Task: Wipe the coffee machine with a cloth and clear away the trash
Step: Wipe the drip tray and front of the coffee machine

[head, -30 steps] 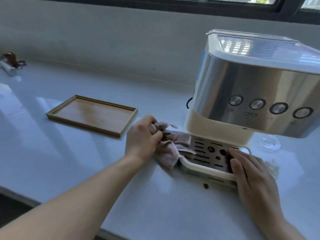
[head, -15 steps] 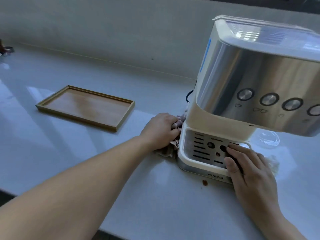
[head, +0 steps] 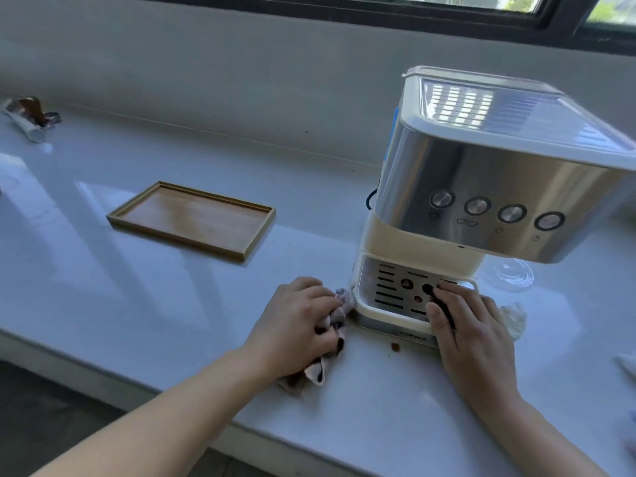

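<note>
A cream and steel coffee machine (head: 481, 187) stands on the white counter (head: 103, 287) at the right. My left hand (head: 296, 325) is shut on a crumpled pinkish cloth (head: 330, 359), pressed against the left front corner of the machine's base. My right hand (head: 471, 335) lies flat, fingers together, on the right part of the slotted drip tray (head: 389, 290). A small brown coffee spot (head: 395, 346) sits on the counter just in front of the base. Crumpled clear wrapping (head: 514, 318) lies right of my right hand.
An empty wooden tray (head: 192, 218) lies on the counter at centre left. Wrappers and a tube (head: 31, 118) sit at the far left by the wall. A clear glass lid or dish (head: 512, 273) rests under the machine's right side. The counter's front edge runs below my forearms.
My left hand has slid the cloth along the machine's left side toward me, from beside the base to its front corner. My right hand has stayed on the drip tray.
</note>
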